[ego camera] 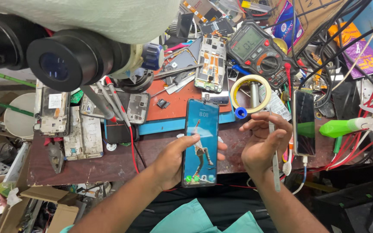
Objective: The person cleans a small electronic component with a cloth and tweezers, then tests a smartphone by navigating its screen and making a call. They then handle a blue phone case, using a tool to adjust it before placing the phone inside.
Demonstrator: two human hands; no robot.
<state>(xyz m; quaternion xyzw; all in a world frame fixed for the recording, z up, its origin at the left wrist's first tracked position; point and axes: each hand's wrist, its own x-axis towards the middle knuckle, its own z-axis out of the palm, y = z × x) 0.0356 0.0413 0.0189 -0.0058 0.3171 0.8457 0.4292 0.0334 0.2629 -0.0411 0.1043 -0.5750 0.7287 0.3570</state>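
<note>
My left hand [175, 162] grips a smartphone [200, 142] upright in front of me, thumb resting on its lit blue screen. My right hand [264, 142] hovers just right of the phone with fingers spread and curled. A thin metal tool, like tweezers [275, 168], runs down along the right hand's far side; it looks tucked between the fingers, but the grip is partly hidden.
A microscope's black eyepieces [59, 58] loom at upper left. The workbench [109, 164] holds several opened phones, a multimeter [257, 47], a tape roll [251, 92], a second phone on a cable [304, 123], a green spray bottle [346, 127] and tangled wires.
</note>
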